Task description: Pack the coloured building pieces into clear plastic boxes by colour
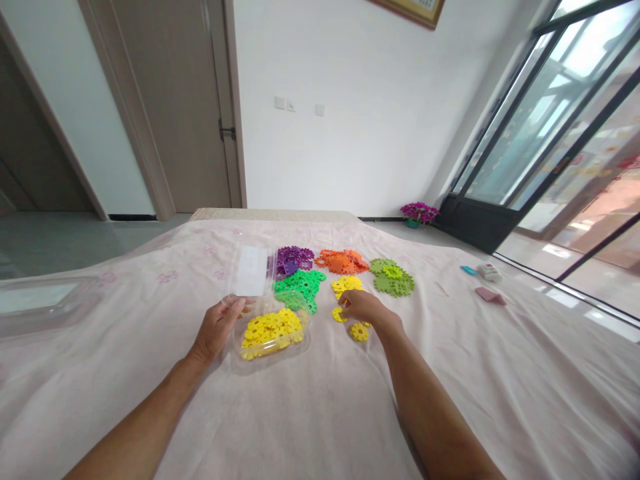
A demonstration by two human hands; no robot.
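My left hand [218, 325] grips the rim of a clear plastic box [257, 285] tilted on the pink cloth; yellow flower-shaped plastic pieces [270, 330] fill its lower part. My right hand [361, 307] rests palm down on a small yellow pile [346, 285], fingers curled around pieces I cannot make out. One loose yellow piece [359, 331] lies just below that hand. Behind lie sorted piles: dark green [300, 287], purple [293, 259], orange [343, 261] and light green [393, 279].
A clear plastic lid [43, 303] lies at the far left of the pink cloth [310, 413]. Small items, one teal [469, 270], one white [489, 271], one pink [490, 295], sit at the right. Glass doors stand right, a potted flower [419, 213] behind.
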